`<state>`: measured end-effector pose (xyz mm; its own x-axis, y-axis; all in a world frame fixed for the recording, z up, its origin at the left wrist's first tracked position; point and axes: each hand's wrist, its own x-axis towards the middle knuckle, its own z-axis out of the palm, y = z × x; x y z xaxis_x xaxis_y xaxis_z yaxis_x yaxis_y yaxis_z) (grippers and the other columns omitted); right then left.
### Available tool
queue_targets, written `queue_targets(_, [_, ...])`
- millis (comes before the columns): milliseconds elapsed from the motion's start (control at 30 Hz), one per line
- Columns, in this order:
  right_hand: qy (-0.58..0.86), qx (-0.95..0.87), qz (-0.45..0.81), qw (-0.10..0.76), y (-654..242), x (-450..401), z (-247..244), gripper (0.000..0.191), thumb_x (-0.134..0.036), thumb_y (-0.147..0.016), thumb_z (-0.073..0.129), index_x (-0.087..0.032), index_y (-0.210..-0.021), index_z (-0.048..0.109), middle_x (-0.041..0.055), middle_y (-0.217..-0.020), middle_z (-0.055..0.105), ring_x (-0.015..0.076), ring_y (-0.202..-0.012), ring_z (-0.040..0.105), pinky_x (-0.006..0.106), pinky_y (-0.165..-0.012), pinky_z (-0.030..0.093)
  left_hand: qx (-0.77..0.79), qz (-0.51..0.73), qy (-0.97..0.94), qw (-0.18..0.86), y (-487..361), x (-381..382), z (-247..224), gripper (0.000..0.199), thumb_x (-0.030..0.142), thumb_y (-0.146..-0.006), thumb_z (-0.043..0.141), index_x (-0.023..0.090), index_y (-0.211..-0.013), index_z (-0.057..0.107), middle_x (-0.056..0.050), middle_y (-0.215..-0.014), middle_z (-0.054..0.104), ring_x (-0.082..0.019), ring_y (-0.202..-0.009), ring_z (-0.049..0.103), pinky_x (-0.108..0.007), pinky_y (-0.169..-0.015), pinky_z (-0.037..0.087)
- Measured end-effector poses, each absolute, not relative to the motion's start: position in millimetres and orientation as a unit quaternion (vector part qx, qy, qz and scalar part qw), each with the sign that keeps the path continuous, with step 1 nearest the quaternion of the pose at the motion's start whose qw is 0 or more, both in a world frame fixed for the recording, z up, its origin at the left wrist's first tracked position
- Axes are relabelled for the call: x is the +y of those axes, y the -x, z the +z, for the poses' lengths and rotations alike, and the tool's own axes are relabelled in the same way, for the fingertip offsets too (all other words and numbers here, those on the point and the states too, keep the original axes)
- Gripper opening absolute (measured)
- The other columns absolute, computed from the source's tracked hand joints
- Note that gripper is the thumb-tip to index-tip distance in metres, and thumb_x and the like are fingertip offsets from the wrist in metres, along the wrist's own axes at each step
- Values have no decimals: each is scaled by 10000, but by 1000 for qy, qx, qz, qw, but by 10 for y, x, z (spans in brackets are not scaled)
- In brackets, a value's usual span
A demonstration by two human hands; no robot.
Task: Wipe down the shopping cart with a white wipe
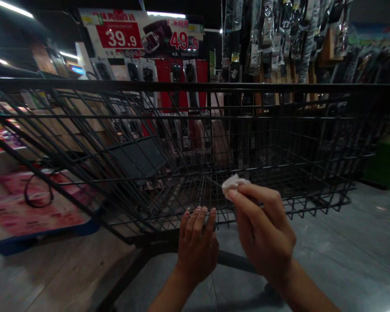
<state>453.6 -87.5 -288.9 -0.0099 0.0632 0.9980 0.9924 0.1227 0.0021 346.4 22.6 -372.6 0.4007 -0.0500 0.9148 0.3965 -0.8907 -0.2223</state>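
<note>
A black wire shopping cart [188, 86] spans the view from side to side. Against its lower wire side rests my left hand [196, 242], fingers pointing up and slightly apart, holding nothing that shows. To the right of it, my right hand [264, 225] pinches a crumpled white tissue [233, 184] between thumb and fingers, in front of the cart's lower wires. Inside the cart at the left is a dark grey panel [139, 158].
Behind the cart hang packaged belts [268, 34] and red-and-white price signs [120, 34]. Pink packages [19, 212] sit on a blue base [13, 247] at the left. A green box [385, 164] stands at the right. Grey floor tiles [331, 247] lie below.
</note>
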Motion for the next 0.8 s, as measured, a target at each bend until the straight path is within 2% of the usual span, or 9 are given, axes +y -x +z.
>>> queue_targets(100, [472,-549,-465,510,-4506,-694,-2597,229,-86,-881,555,-152,-1084,639,72,-1045,607,160,-1001,581,313,-857,537,-123,-535,810,206,-3465,206,-3696,461,132,-823,465,135,-1283,495,-121,-1169,550,-242,-1182,468,-431,-1074,352])
queue_targets(200, [484,-564,-464,483,-4527,-549,-2569,238,-104,-914,496,-168,-1099,632,76,-1023,618,167,-959,576,334,-831,540,-130,-539,807,203,-3468,180,-3657,432,123,-814,452,141,-1240,522,-118,-1167,549,-243,-1158,474,-416,-1037,380])
queue_targets(400, [497,-593,-453,441,-4611,-555,-3059,297,-55,-888,490,-124,-1155,601,115,-1048,634,200,-997,588,359,-844,544,-133,-539,811,185,-3488,132,-3597,402,156,-822,448,107,-1209,542,-136,-1109,543,-255,-1104,489,-422,-998,408])
queue_targets(533, [514,-599,-430,439,-4653,-645,-3362,368,-23,-869,473,-134,-1204,576,126,-1096,627,220,-1036,593,389,-843,550,-141,-540,810,180,-3501,114,-3569,384,164,-806,477,130,-1179,558,-128,-1062,567,-253,-1054,518,-419,-945,446])
queue_targets(667, [543,-591,-401,442,-4620,-762,-3500,332,-32,-877,454,-162,-1147,598,109,-1031,623,212,-961,602,399,-797,562,-141,-533,816,173,-3495,105,-3558,422,146,-776,496,132,-1195,548,-122,-1048,575,-253,-1045,524,-422,-938,448])
queue_targets(800, [568,-575,-366,461,-4531,-875,-3431,280,-20,-879,445,-165,-1050,613,81,-950,603,174,-892,597,340,-744,570,-134,-531,822,154,-3489,100,-3555,464,129,-734,499,113,-1196,543,-124,-1055,559,-256,-1041,507,-423,-943,436])
